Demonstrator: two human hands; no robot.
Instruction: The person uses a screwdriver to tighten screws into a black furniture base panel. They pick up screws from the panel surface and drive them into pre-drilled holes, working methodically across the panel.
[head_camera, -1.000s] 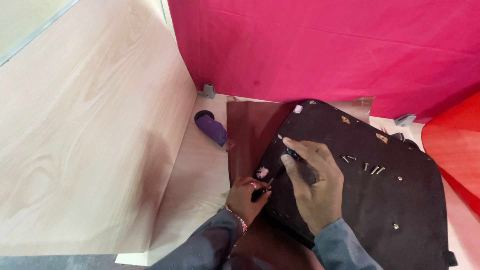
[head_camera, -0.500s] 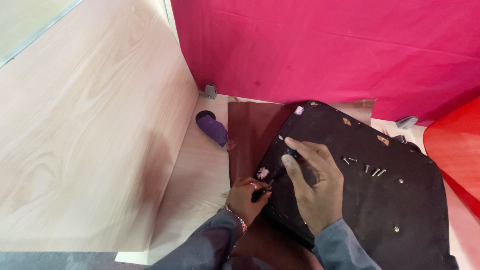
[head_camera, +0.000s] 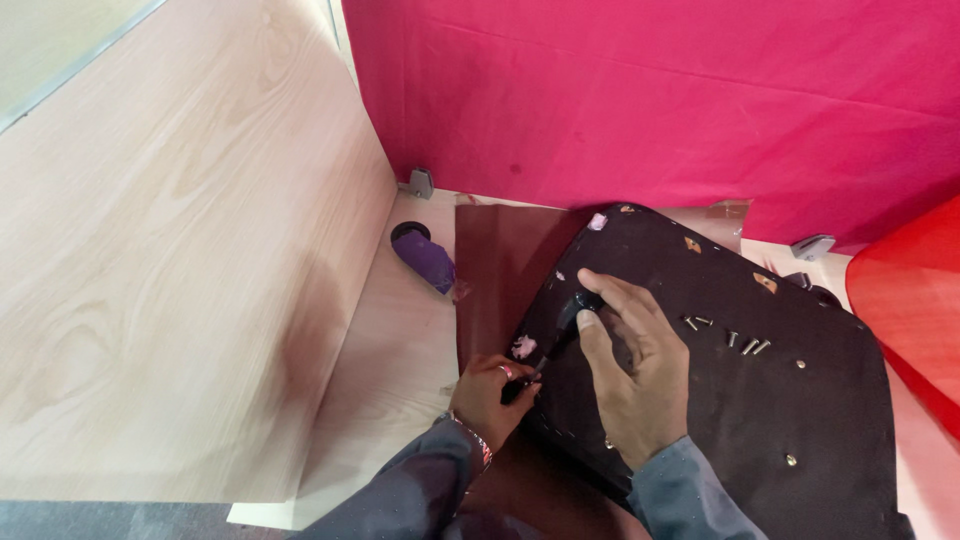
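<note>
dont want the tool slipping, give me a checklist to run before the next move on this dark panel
1. Right hand grips the tool: ok.
2. Left hand steadies the panel edge by the tool's tip: ok.
3. Tip seated on a fastener: cannot tell, the fingers hide it.
4. Loose screws lie on the panel, apart from the hands: ok, but a tilt could roll them.
5. Purple cylinder lies clear of the panel: ok.

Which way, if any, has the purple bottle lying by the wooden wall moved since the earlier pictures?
No. The purple bottle lies in the same spot beside the metal bracket and the brown sheet.
</note>
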